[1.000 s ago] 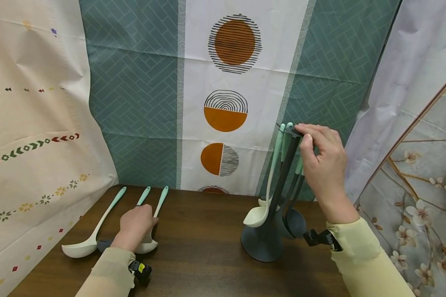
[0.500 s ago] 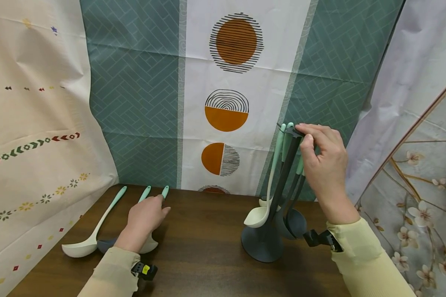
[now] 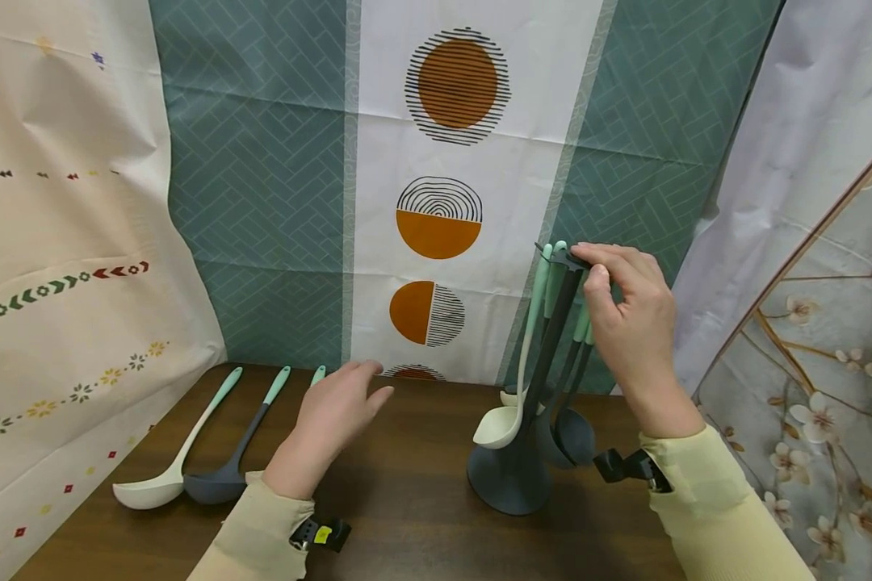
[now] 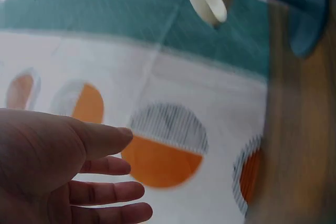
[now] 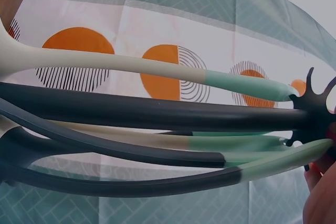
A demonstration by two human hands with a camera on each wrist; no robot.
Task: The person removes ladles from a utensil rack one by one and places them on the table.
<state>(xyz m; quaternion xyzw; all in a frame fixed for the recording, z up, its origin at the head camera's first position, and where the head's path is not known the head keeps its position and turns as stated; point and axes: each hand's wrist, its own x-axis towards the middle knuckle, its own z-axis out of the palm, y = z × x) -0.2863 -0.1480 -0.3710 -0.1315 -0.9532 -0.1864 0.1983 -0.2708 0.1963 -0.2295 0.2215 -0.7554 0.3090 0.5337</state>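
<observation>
While right hand (image 3: 630, 315) is pinching stand (image 3: 550, 347) at top, empty left hand (image 3: 337, 409) is swinging rightward, leaving ladles (image 3: 214, 486) lying unhung near left edge of desk (image 3: 414, 476).

Smooth, matt plastic utensil stand (image 3: 551, 343)

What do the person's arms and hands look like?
Both arms wear long, pale yellow sleeves: the left sleeve and the right sleeve. The left hand and right hand have no gloves. Each wrist has a small black gadget; the left gadget has a bright yellow patch, and the right gadget shows none.
</observation>
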